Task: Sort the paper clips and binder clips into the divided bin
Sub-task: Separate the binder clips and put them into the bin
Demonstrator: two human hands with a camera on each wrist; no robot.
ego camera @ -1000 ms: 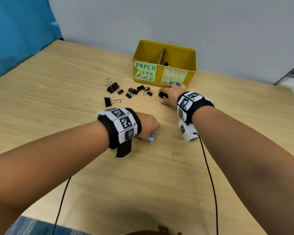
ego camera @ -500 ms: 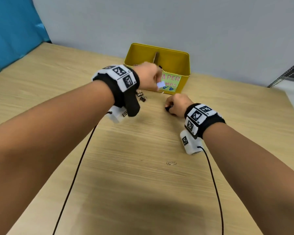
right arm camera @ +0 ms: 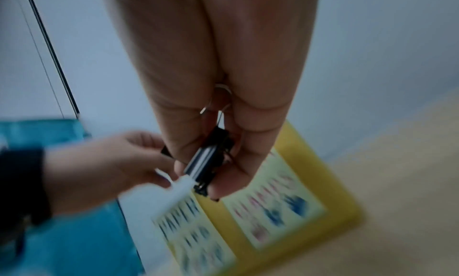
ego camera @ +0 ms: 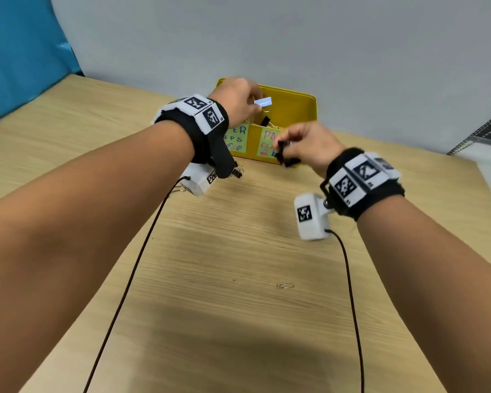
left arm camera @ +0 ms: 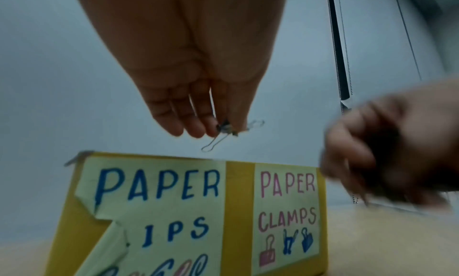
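The yellow divided bin (ego camera: 301, 109) stands at the table's far side, labelled PAPER CLIPS on its left and PAPER CLAMPS on its right (left arm camera: 285, 211). My left hand (ego camera: 253, 104) hovers over the bin near the divider and pinches a pale binder clip (ego camera: 262, 102), whose wire handles dangle (left arm camera: 224, 130). My right hand (ego camera: 287, 146) is just before the bin's right front and grips a black binder clip (right arm camera: 207, 162). A black binder clip (ego camera: 265, 120) lies inside the bin.
One paper clip (ego camera: 285, 285) lies on the wooden table (ego camera: 238, 307) near me. Black binder clips (ego camera: 237, 172) sit by the bin's left front, partly hidden by my left wrist. Two camera cables trail across the table. A grey wall stands close behind the bin.
My left hand rose from the table and carried the pale clip to above the bin. My right hand lifted a black binder clip off the table toward the bin's right side.
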